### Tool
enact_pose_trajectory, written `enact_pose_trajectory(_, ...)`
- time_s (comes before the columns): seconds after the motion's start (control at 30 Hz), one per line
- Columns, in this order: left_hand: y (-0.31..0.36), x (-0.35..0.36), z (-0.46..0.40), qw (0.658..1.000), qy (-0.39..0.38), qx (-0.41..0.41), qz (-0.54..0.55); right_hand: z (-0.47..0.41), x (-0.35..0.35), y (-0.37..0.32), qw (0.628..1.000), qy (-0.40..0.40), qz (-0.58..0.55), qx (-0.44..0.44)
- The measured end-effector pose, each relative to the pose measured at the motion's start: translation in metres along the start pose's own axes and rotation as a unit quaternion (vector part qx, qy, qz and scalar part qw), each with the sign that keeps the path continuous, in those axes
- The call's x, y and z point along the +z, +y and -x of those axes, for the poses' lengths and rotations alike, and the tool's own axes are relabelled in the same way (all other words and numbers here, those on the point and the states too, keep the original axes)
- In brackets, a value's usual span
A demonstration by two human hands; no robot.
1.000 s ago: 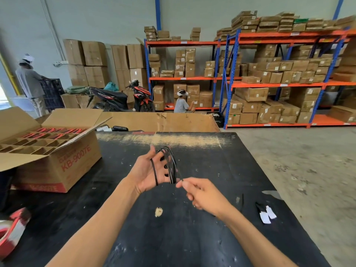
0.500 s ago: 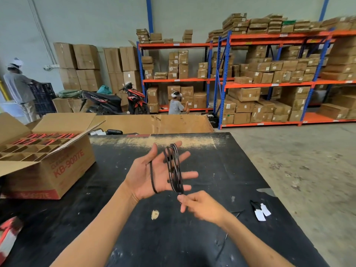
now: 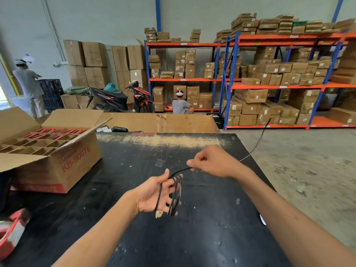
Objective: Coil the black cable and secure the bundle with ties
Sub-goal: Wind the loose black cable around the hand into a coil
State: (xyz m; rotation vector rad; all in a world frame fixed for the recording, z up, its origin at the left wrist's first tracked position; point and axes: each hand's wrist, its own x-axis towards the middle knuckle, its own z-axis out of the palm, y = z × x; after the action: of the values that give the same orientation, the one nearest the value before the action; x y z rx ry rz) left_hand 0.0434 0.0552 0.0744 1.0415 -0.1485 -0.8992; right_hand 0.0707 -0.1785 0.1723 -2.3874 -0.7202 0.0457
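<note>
Several loops of the black cable [image 3: 175, 197] are wound around the spread fingers of my left hand [image 3: 154, 195], which is held palm up over the black table [image 3: 202, 237]. My right hand [image 3: 213, 162] is up and to the right of it, pinching the cable between thumb and fingers. From that pinch a short stretch runs down to the coil. The cable's loose tail [image 3: 256, 145] whips up and away to the right, blurred, over the table's right edge.
An open cardboard box [image 3: 57, 162] with dividers stands at the left of the table. A red tape roll [image 3: 11, 228] lies at the near left edge. A white tag [image 3: 263, 220] shows beside my right forearm. Two people, a motorbike and shelving stand behind.
My right hand rose from below the coil to above and right of it, drawing the cable up. The loose tail swung into the air. My left hand lowered and tilted.
</note>
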Motion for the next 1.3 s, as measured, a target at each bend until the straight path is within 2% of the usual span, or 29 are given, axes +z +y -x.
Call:
enact_pose_trajectory(0.07,0.011,-0.008,0.002,0.995,0.047,0.076,0.049,0.014,0.017,-0.008,1.000,-0.011,-0.007,-0.008)
enact_pose_trajectory(0.2,0.033,-0.013,0.008,0.977,0.067,0.178,0.091,0.038,0.071,-0.007,0.997,-0.020,-0.073,-0.002)
enact_pose_trajectory(0.3,0.047,-0.010,0.015,0.967,0.048,0.225,0.108,0.052,0.112,0.008,0.988,-0.041,-0.145,0.028)
enact_pose_trajectory(0.4,0.056,0.002,0.022,0.967,0.012,0.231,0.109,0.060,0.140,0.026,0.980,-0.061,-0.176,0.064)
enact_pose_trajectory(0.57,0.054,0.023,0.032,0.983,-0.037,0.168,0.058,0.054,0.140,0.061,0.981,0.001,-0.140,0.132)
enact_pose_trajectory(0.73,0.036,0.036,0.037,0.995,-0.087,0.039,-0.003,0.033,0.095,0.080,0.985,0.058,-0.047,0.157)
enact_pose_trajectory(0.8,0.024,0.037,0.033,0.994,-0.101,-0.020,-0.021,0.022,0.068,0.074,0.987,0.053,-0.022,0.150)
enact_pose_trajectory(0.9,0.006,0.033,0.018,0.988,-0.095,-0.095,-0.071,0.010,0.031,0.050,0.994,-0.011,-0.004,0.109)
enact_pose_trajectory(0.97,-0.002,0.028,0.008,0.987,-0.069,-0.108,-0.095,0.006,0.017,0.032,0.995,-0.050,0.014,0.082)
enact_pose_trajectory(1.1,0.000,0.007,0.003,0.999,0.032,-0.023,0.002,0.008,0.018,0.004,0.997,-0.045,0.029,0.055)
enact_pose_trajectory(1.2,0.008,-0.010,0.004,0.989,0.109,0.075,0.063,0.021,0.038,-0.006,0.998,-0.025,-0.016,0.054)
enact_pose_trajectory(1.3,0.013,-0.016,0.006,0.971,0.114,0.158,0.137,0.034,0.070,-0.005,0.997,0.000,-0.065,0.035)
